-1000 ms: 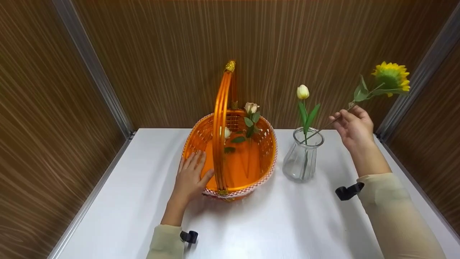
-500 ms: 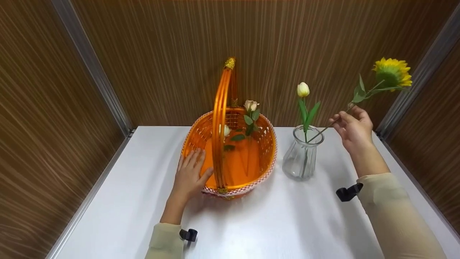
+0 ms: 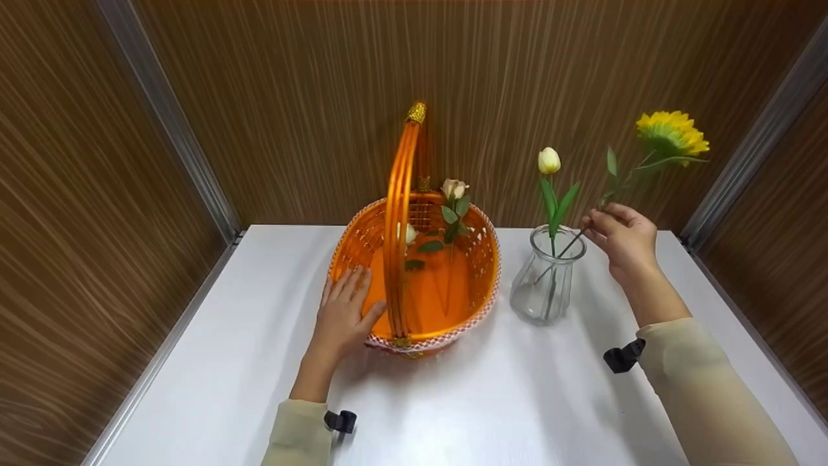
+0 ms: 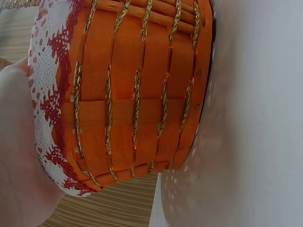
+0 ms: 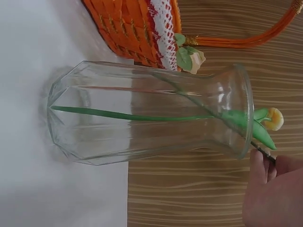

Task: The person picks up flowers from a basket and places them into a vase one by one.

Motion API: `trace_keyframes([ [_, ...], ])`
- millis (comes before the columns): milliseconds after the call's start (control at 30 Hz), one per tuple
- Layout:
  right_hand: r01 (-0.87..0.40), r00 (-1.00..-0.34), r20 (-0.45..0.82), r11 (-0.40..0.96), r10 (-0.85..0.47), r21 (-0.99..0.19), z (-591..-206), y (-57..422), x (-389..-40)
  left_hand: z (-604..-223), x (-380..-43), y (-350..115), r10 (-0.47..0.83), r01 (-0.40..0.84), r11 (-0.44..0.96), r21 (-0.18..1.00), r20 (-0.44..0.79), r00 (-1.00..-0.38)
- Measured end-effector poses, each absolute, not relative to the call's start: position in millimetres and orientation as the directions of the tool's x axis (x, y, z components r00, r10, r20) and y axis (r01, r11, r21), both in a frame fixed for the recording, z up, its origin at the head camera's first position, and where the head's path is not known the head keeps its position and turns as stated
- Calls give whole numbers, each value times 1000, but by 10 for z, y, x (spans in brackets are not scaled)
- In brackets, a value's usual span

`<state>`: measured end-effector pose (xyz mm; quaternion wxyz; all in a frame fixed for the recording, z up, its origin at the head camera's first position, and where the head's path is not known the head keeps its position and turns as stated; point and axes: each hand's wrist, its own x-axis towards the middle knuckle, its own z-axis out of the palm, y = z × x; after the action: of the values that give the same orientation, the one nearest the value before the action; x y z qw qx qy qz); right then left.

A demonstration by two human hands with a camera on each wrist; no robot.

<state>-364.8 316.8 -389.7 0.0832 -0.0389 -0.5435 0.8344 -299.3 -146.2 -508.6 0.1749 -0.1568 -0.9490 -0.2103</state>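
Pinched by the stem in my right hand point(image 3: 624, 243) is a yellow sunflower point(image 3: 673, 137), its head leaning up to the right. Its lower stem slants through the mouth of a clear glass vase point(image 3: 542, 294). One white tulip point(image 3: 549, 160) with green leaves stands upright in that vase; the right wrist view shows its green stem point(image 5: 118, 115) reaching the bottom. On the left rim of an orange woven basket point(image 3: 427, 285) rests my left hand point(image 3: 343, 314), fingers straight and spread over the inside. White and red lace trim point(image 4: 52, 94) edges the rim beside this hand.
Inside the basket lean a pale rose point(image 3: 455, 189) and another white flower point(image 3: 409, 234), partly behind the tall arched handle point(image 3: 399, 213). Everything stands on a white table point(image 3: 453, 408), with a wood-patterned panel point(image 3: 291, 116) behind and on both sides.
My right hand has moved left and down toward the vase, and the sunflower stem now reaches deeper inside it. The left hand stays on the basket.
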Motion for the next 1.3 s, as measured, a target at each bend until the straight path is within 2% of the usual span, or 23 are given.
trace_keyframes([
  [333, -64, -991, 33, -243, 128, -968, -3936, 3143, -3649, -5092, -2998, -1463, 221, 369, 862, 347, 398, -891],
  [533, -20, -991, 8, -94, 130, -995, -3906, 3121, -3663, -5086, -3005, -1468, 223, 378, 860, 344, 413, -883],
  [1033, 22, -990, 9, 222, 138, -975, -3839, 3128, -3623, -5089, -2989, -1468, 219, 375, 864, 335, 420, -881],
  [1167, 29, -985, 16, 258, 173, -966, -3845, 3134, -3599, -5083, -2985, -1465, 223, 372, 865, 336, 408, -885],
  [1300, 28, -980, 20, 240, 198, -970, -3855, 3137, -3570, -5083, -2990, -1466, 226, 375, 866, 331, 410, -884],
])
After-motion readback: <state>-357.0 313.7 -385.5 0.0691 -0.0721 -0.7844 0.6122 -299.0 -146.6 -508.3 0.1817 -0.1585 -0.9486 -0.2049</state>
